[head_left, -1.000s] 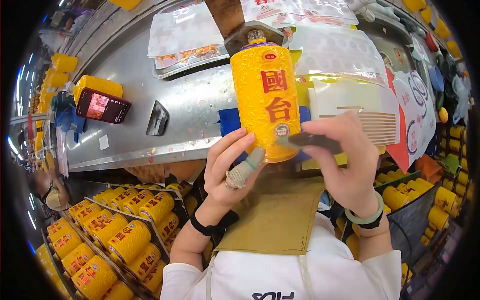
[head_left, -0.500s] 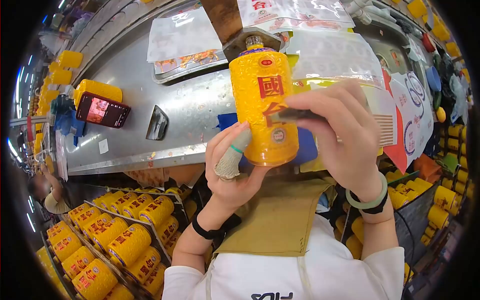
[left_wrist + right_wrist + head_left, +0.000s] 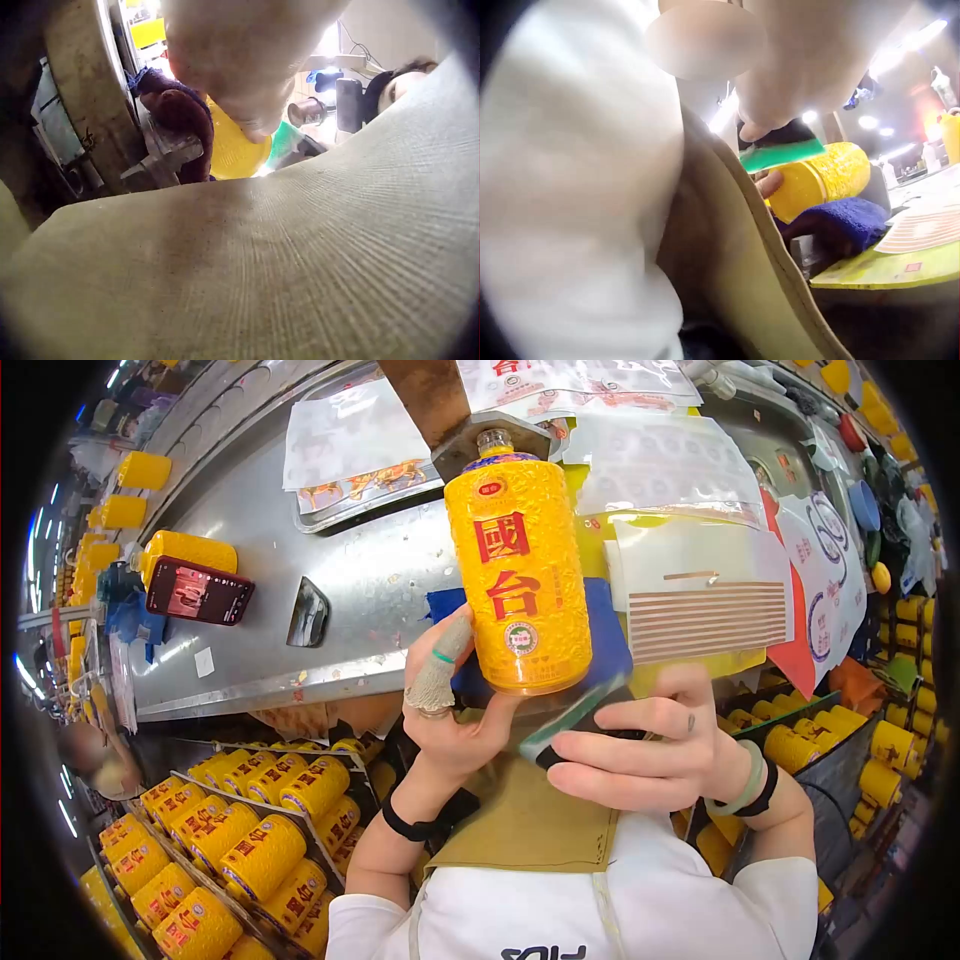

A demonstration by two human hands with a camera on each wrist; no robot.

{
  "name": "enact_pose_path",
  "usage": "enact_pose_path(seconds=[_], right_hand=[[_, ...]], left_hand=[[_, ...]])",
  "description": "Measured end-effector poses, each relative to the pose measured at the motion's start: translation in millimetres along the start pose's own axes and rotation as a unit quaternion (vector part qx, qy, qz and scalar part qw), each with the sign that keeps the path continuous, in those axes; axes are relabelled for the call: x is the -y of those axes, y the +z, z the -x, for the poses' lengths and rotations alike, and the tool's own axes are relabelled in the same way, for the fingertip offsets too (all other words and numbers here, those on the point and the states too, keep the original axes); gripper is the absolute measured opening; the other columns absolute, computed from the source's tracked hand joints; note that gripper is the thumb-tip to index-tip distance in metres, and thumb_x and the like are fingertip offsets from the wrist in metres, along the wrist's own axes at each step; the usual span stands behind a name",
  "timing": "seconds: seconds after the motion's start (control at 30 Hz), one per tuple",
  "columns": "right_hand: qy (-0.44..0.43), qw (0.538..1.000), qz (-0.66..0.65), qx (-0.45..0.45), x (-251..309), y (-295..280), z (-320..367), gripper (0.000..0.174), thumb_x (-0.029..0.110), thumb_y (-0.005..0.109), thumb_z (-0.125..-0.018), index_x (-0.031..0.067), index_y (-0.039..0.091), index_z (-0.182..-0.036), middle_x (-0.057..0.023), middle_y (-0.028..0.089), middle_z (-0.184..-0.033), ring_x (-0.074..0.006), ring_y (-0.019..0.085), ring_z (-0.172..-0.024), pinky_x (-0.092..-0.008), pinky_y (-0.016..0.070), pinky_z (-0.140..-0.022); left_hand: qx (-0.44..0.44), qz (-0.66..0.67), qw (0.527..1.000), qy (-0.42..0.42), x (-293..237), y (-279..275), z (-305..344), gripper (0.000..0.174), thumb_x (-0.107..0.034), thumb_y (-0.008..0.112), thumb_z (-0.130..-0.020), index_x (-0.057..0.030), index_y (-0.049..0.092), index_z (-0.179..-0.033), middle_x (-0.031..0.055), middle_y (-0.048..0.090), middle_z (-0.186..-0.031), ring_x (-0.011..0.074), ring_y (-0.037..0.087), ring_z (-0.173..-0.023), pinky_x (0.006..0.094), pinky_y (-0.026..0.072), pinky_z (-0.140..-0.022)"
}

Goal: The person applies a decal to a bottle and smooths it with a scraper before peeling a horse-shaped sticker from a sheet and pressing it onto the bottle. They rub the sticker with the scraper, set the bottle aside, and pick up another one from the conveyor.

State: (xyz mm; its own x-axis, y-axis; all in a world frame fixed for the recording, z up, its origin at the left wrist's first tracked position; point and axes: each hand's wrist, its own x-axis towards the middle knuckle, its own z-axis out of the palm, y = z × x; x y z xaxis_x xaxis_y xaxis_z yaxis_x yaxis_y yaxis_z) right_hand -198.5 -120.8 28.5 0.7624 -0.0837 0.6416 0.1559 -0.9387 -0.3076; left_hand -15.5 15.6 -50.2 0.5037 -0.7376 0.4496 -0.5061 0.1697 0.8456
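Observation:
A yellow embossed bottle (image 3: 520,575) with red characters and a round emblem lies over a blue towel (image 3: 605,635). Its glass neck meets a metal holder (image 3: 490,445) on a brown upright. My left hand (image 3: 440,720) grips the bottle's base end, thumb at the bottom, with a knitted cover on one finger. Just below the base, my right hand (image 3: 650,745) pinches a flat black scraper with a green edge (image 3: 560,725), apart from the bottle. The green edge (image 3: 784,154) also shows in the right wrist view, close to the base.
A phone (image 3: 200,592) leans on another yellow bottle (image 3: 190,550) at the left. A dark shiny piece (image 3: 309,612) lies on the metal bench. Striped decal sheets (image 3: 710,615) lie at the right. Racks of yellow bottles (image 3: 265,850) stand below the bench on both sides.
The right hand and scraper passed from the round emblem to the lower red character, then came down off the bottle toward the apron. The bottle has turned slightly, its characters shifting left.

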Motion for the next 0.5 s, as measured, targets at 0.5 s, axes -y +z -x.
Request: enact_pose_path(seconds=[0.5], right_hand=[[0.334,0.917,-0.130,-0.173,-8.8,4.0,21.0,0.027,-0.004,0.076,-0.086,0.0007,0.066,-0.110,-0.0110,0.070,-0.098,-0.0206,0.062,-0.081,-0.0291,0.0509,-0.073]], left_hand=[[0.061,0.236,0.951,-0.189,-42.9,8.1,-36.2,0.107,-0.002,0.080,-0.083,-0.0005,0.008,-0.163,0.0201,0.031,-0.157,0.0309,0.038,-0.147,0.0468,0.0384,-0.119]])
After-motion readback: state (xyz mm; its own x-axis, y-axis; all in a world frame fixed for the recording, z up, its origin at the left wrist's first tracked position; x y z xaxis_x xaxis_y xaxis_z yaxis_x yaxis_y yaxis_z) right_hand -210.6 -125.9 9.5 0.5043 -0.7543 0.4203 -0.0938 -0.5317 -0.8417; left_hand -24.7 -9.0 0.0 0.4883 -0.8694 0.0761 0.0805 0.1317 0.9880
